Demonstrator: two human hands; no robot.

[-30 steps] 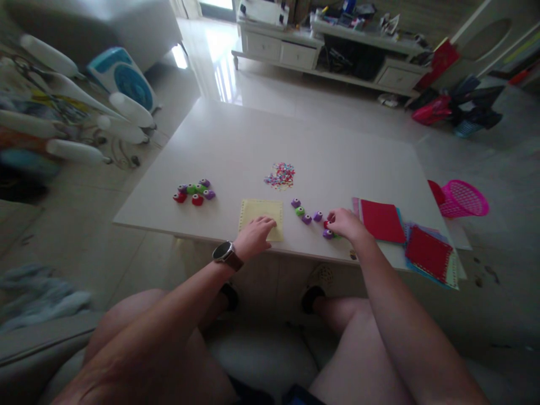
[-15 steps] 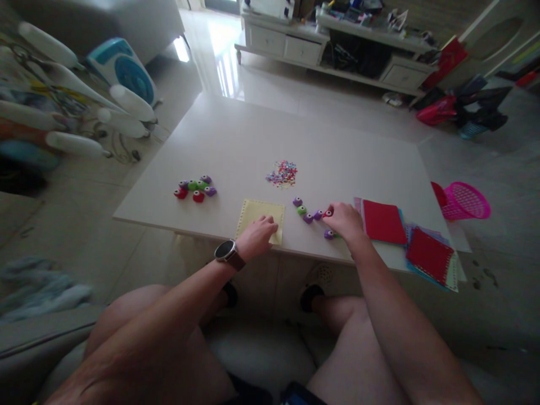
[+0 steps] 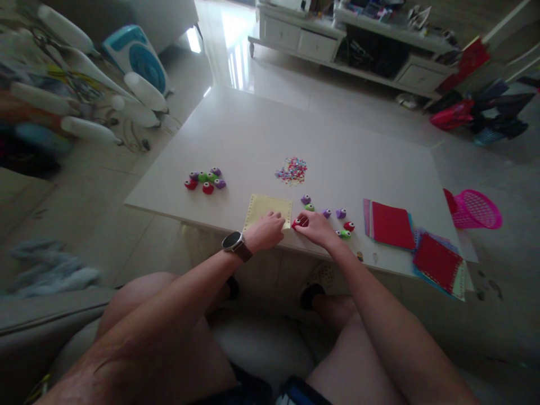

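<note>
White laminate bench (image 3: 320, 140) carries all the work; the person sits at its near edge, so everything in use lies along that edge within reach. Stacked coloured paper sheets (image 3: 390, 225), red on top, sit to the right, apart from the working spot, apparently as stock. Yellow paper square (image 3: 270, 209) lies flat at the near edge; the left hand (image 3: 266, 232), watch on its wrist, rests palm-down on the square's near side with fingers spread loosely, gripping nothing, which reads as pinning the sheet so it cannot slide. Right hand (image 3: 315, 228) is closed in a pinch around a small red punch (image 3: 297, 223), brought up just beside the square's right edge; the hand covers most of the punch, so how it is oriented cannot be told. Remaining small punches (image 3: 333, 216), purple, green and red, lie in a loose row just right of that hand. A second cluster of punches (image 3: 205, 180) sits well apart on the left. Multicoloured paper cut-outs (image 3: 292, 170) form a small heap behind the square, gathered in one place.
</note>
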